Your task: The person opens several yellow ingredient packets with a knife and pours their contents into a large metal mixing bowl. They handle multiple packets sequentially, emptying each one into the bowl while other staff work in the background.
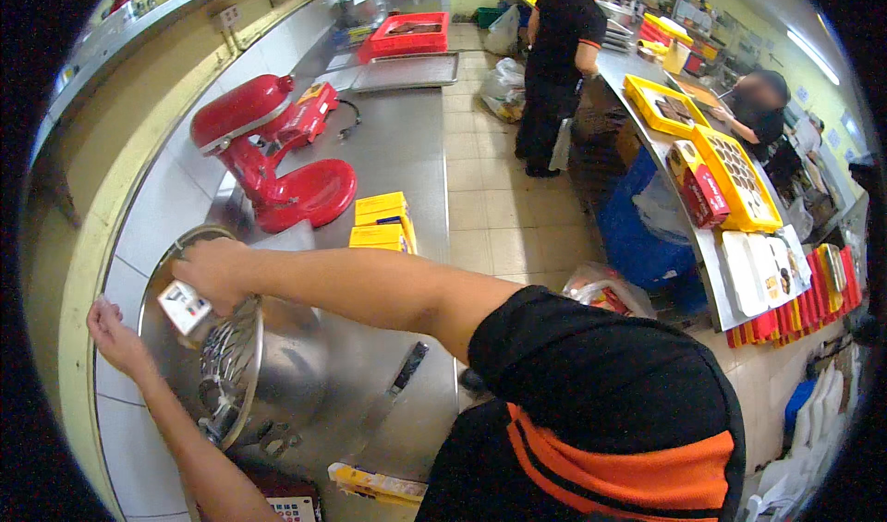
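My right hand (216, 270) reaches over a large steel mixing bowl (284, 362) and grips a small white printed carton (184, 307). What the carton contains cannot be seen. Inside the bowl rests a large wire whisk (225, 356), partly hidden below the carton. My left hand (114, 335) is raised at the bowl's wall side, fingers loosely curled, with nothing visible in it. A spatula (410, 368) with a dark handle lies on the steel counter (367, 397) to the right of the bowl.
Beyond the bowl stand a red stand mixer (277, 155) and yellow boxes (381, 220). An opened yellow package (378, 484) lies nearby. Across the aisle, a person (561, 71) stands by a worktable holding yellow trays (738, 175); another person (762, 110) is behind it.
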The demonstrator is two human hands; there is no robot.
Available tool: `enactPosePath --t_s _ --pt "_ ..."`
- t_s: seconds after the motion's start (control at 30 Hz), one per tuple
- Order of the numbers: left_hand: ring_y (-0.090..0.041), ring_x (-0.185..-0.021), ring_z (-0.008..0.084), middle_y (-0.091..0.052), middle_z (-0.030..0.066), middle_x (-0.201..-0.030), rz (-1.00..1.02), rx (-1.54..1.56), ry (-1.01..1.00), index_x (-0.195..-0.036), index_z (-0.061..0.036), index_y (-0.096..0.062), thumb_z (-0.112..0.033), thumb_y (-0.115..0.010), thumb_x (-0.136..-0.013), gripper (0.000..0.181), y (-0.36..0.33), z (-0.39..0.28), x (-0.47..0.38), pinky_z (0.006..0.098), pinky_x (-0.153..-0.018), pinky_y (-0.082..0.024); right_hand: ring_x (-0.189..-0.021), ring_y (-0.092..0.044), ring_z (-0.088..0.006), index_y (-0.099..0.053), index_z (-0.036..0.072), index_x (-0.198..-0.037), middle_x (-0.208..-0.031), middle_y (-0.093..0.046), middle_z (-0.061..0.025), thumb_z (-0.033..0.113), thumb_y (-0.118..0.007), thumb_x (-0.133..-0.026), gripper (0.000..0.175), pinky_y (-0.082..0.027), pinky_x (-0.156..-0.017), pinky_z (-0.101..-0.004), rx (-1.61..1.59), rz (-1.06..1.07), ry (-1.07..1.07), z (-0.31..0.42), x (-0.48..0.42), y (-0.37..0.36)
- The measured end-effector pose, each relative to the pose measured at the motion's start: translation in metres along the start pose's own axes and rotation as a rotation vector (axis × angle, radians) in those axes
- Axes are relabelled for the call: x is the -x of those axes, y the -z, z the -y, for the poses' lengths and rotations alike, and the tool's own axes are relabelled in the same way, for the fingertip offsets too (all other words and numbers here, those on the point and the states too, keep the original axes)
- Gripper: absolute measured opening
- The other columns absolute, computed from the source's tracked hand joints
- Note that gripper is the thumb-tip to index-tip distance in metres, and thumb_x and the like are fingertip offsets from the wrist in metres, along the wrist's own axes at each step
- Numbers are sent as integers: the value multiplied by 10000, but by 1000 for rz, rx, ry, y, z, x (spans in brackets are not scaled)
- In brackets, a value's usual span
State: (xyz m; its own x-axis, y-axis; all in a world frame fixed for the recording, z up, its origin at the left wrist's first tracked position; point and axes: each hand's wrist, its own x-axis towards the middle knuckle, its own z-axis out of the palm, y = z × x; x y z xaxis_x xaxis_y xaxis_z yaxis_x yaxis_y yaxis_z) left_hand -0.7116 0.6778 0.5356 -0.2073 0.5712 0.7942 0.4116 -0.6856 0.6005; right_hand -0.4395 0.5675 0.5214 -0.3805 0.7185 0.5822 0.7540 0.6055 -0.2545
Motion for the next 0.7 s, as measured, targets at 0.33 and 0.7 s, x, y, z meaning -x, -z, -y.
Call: enactPosePath --t_s 0.33,0.7 --pt "-573 -756 119 -638 53 -827 73 -178 32 -1002 -9 -604 -305 -707 -959 316 -4 -22 8 259 -673 -445 -1109 -629 -364 -580 39 -1215 -1153 -634 -187 283 -851 -557 752 -562 -894 -465 39 30 -9 -3 -3 -4" --pt "-555 -720 115 -627 40 -807 163 -227 20 -961 -27 -603 -263 -731 -943 269 -10 -13 14 271 -642 -440 -1168 -591 -367 -595 37 -1180 -1200 -615 -192 281 -887 -521 761 -541 -938 -458 -11 199 -30 -4 -1 -5"
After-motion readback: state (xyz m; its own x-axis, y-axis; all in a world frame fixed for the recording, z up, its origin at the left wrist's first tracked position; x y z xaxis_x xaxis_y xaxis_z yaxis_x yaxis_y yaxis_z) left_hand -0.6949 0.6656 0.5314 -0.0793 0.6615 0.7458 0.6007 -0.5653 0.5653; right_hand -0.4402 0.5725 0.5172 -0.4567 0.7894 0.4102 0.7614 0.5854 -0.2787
